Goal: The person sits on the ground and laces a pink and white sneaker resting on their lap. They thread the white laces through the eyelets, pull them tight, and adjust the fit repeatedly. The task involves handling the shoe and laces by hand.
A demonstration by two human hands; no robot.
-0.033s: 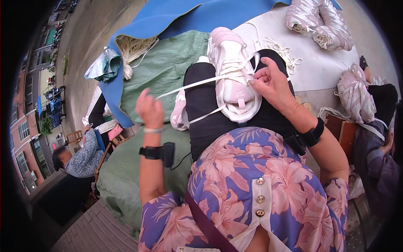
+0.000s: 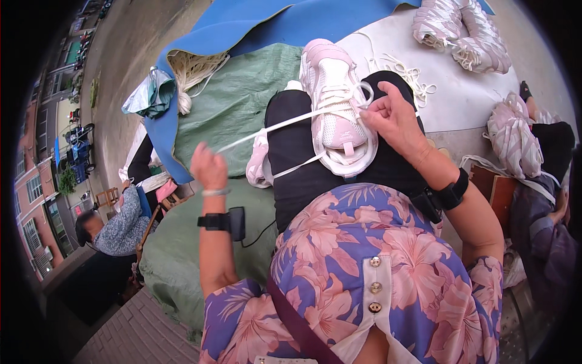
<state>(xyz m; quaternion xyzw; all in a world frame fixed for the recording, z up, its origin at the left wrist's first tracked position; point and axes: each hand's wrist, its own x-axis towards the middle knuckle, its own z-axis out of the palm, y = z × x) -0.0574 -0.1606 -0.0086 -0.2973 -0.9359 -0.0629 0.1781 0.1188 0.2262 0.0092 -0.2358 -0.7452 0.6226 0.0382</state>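
A pink and white sneaker point(image 2: 332, 79) rests on my lap between my black-trousered thighs, its toe pointing away. White lacing crosses its tongue. My left hand point(image 2: 209, 166) is closed around the end of a white shoelace point(image 2: 267, 129), which stretches taut from the shoe across my left thigh. At the shoe's right side, my right hand point(image 2: 395, 121) has its fingertips pinched at the eyelet edge; what they grip there is hidden. A small loop of lace curves up right beside those fingertips. Another loose lace end trails from the shoe's left side.
A second pink shoe point(image 2: 257, 159) lies left of my thigh. Bundled laces point(image 2: 193, 70) hang by the blue mat point(image 2: 254, 27); loose laces point(image 2: 412, 79) lie on the white sheet. Bundled sneakers point(image 2: 464, 36) sit at far right. Other people sit on both sides.
My left hand has moved a little to the left and down, drawing the lace with it. The loop beside my right hand has become smaller and rounder; that hand has hardly moved.
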